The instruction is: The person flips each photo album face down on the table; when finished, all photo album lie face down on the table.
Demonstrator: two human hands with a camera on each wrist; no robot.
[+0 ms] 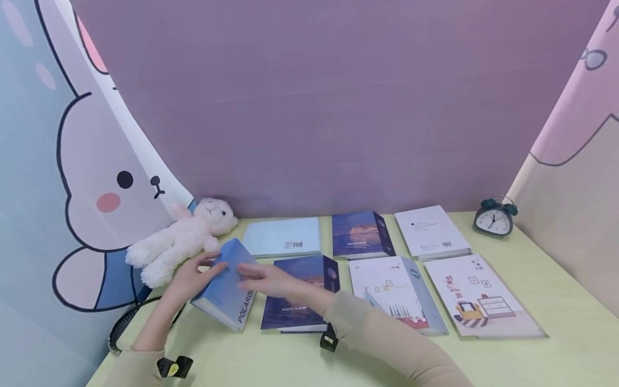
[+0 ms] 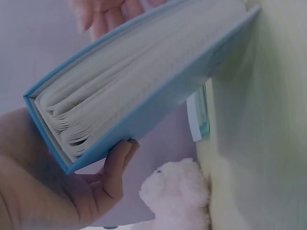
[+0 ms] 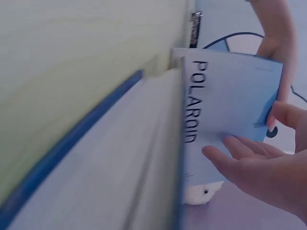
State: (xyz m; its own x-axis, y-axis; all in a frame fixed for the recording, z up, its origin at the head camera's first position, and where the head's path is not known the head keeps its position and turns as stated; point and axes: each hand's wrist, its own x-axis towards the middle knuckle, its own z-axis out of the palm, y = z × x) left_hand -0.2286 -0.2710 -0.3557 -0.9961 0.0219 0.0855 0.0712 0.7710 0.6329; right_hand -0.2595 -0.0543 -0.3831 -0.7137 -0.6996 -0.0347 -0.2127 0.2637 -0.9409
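A blue photo album (image 1: 223,295) with POLAROID printed on its cover is held tilted at the left of the table. My left hand (image 1: 191,279) grips it around the spine edge, as the left wrist view shows, its white pages (image 2: 139,72) facing that camera. My right hand (image 1: 268,280) is at the printed cover (image 3: 230,100) with fingers extended; whether the fingertips touch it I cannot tell. Below the right forearm lies a dark blue photo album (image 1: 290,314), partly covered by it. A white plush toy (image 1: 179,247) lies just beyond my left hand.
Behind are a pale blue album (image 1: 282,236), another dark blue album (image 1: 355,236) and a white album (image 1: 430,231). Two illustrated albums (image 1: 387,285) lie front right. A black alarm clock (image 1: 493,219) stands at the back right; a black coiled cord (image 1: 118,328) lies at the left edge.
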